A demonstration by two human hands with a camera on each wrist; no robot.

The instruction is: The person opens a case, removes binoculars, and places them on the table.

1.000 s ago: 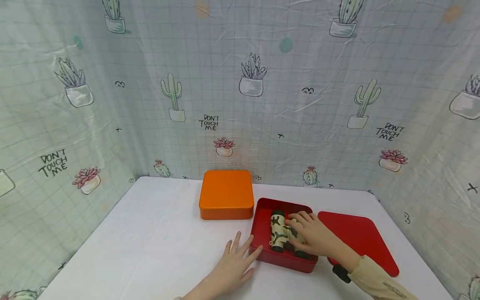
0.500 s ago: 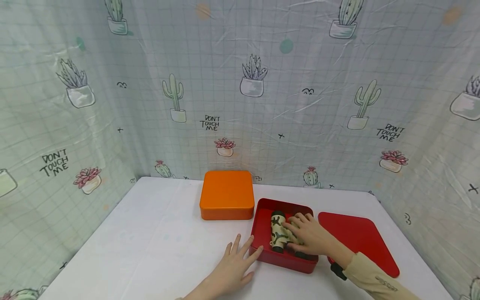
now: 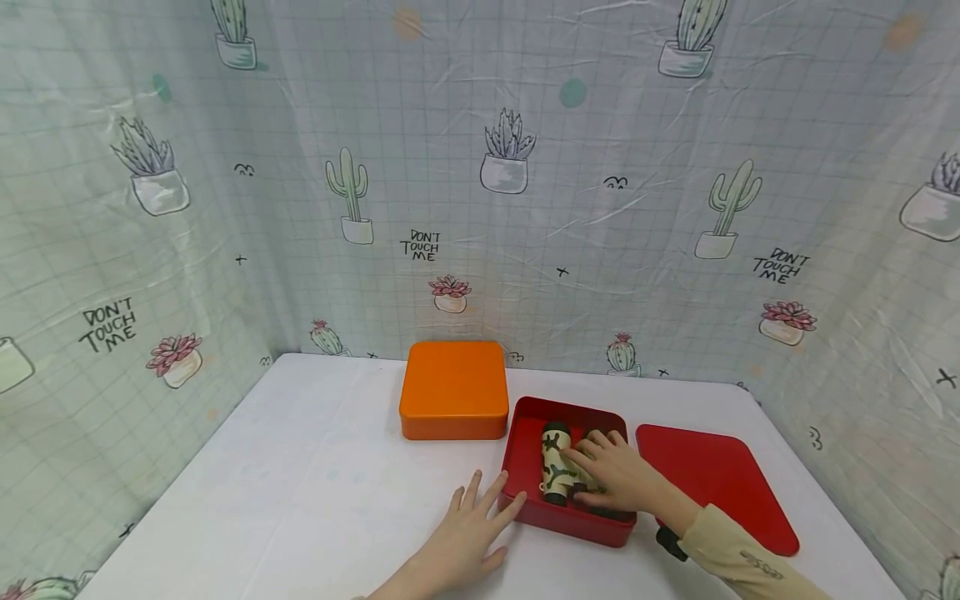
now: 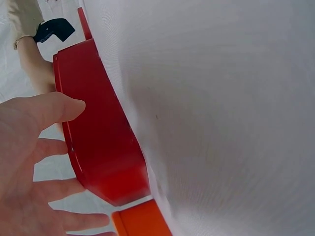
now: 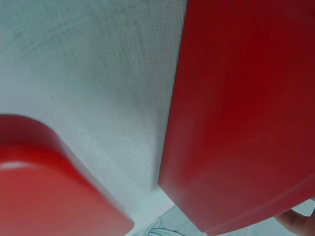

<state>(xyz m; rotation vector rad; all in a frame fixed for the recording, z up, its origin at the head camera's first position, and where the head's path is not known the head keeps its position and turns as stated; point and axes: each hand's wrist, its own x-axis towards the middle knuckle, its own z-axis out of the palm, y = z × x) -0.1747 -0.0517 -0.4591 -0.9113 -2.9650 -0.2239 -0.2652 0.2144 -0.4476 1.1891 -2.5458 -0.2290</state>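
A pair of camouflage binoculars [image 3: 555, 467] lies inside an open red box [image 3: 570, 522] on the table. My right hand [image 3: 615, 477] reaches over the right barrel, fingers bent round it and hiding most of it. Only one of its fingertips shows past the box wall in the right wrist view. At the box's near left corner, my left hand [image 3: 468, 533] has its fingers spread. Its fingertips touch the box rim, and the left wrist view shows the thumb [image 4: 74, 107] extended along the box's outer wall.
A red lid [image 3: 716, 475] lies flat on the white table [image 3: 300, 467], right of the box. Behind and left stands a closed orange box [image 3: 453, 387]. Cactus-printed curtain [image 3: 450, 150] surrounds the table at the back and sides. A black wrist device [image 3: 670, 543] hangs beneath the right wrist.
My right hand has slid slightly left over the binoculars, covering more of the right barrel. The left hand, the boxes and the lid stay where they were.
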